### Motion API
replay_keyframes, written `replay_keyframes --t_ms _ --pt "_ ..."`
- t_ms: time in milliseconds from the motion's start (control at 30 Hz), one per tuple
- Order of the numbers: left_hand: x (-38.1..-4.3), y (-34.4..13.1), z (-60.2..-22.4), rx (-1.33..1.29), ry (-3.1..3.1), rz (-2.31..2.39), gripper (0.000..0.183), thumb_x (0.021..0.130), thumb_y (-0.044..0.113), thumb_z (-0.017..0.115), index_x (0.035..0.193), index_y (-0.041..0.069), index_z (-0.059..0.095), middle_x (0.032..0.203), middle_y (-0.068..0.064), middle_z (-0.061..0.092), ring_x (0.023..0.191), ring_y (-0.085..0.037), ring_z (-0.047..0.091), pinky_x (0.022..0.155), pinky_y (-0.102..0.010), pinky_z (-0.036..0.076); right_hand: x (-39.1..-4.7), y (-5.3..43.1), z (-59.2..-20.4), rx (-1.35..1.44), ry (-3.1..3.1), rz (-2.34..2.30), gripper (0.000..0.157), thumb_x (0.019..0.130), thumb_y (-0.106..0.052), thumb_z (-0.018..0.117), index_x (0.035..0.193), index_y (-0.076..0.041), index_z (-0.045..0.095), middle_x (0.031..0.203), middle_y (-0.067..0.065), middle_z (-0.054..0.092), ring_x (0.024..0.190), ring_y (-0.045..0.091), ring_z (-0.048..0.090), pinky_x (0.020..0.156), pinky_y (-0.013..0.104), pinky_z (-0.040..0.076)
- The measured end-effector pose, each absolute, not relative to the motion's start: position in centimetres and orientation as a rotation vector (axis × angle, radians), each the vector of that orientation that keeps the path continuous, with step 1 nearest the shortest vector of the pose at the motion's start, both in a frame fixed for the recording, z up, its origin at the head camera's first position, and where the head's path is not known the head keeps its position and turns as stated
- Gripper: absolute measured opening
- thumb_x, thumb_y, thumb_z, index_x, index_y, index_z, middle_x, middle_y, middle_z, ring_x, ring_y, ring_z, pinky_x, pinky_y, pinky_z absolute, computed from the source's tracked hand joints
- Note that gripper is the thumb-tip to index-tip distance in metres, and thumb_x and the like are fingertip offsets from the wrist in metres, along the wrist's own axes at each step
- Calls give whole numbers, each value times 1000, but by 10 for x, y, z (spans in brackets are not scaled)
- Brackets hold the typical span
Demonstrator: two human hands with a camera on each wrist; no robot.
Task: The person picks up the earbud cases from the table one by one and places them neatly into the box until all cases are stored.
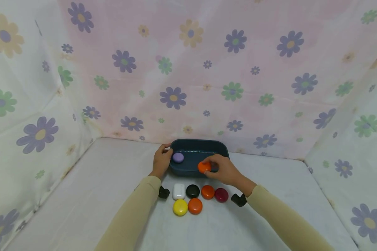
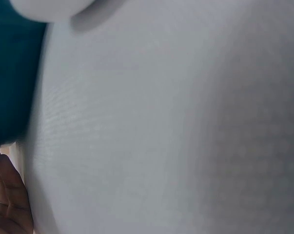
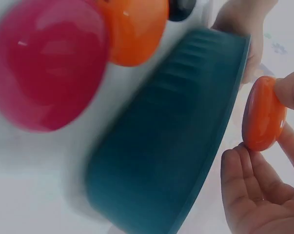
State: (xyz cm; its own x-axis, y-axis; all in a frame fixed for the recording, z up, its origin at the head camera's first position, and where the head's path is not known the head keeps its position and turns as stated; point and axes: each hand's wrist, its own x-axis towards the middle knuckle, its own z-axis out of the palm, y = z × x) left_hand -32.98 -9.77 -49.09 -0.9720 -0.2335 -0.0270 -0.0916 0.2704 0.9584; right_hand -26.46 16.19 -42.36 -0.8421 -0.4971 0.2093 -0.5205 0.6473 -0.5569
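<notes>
My right hand [image 1: 221, 169] pinches a glossy orange rounded disc [image 3: 265, 114] between thumb and fingers. In the head view the disc overlaps the near right part of a dark teal rectangular tray [image 1: 199, 141]; in the right wrist view it shows above the tray's rim. At the tray's left end is my left hand [image 1: 162, 161], its fingertips touching the rim. The left wrist view shows straight fingers [image 2: 12, 187] beside the teal wall. Inside the tray, near the left end, lies a purple rounded disc [image 1: 178, 158].
Before the tray lie a white rounded-square piece [image 1: 178, 191], a black disc [image 1: 193, 191], an orange disc [image 1: 207, 192] and a dark red one [image 1: 221, 195]. Nearer are a yellow disc [image 1: 180, 207] and another orange disc [image 1: 195, 206]. Flowered cloth [image 1: 194, 73] hangs behind the white surface [image 1: 119, 167].
</notes>
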Motion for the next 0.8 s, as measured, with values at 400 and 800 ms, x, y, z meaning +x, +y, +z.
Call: replay_keyframes --t_ms 400,800 --pt "-331 -100 -492 316 -2403 -1805 35 95 34 53 129 27 58 116 -9 59 103 -25 51 83 -37 44 -234 173 -434 977 -2822 1052 30 82 -16 72 111 -19 68 108 -8 63 92 9 55 83 28 53" --pt "-331 -96 -491 337 -2395 -1807 34 94 33 54 127 27 60 115 -9 60 102 -25 53 82 -36 44 -218 184 -446 1016 -2864 973 31 81 -19 74 111 -21 67 106 -10 62 92 7 56 81 27 54"
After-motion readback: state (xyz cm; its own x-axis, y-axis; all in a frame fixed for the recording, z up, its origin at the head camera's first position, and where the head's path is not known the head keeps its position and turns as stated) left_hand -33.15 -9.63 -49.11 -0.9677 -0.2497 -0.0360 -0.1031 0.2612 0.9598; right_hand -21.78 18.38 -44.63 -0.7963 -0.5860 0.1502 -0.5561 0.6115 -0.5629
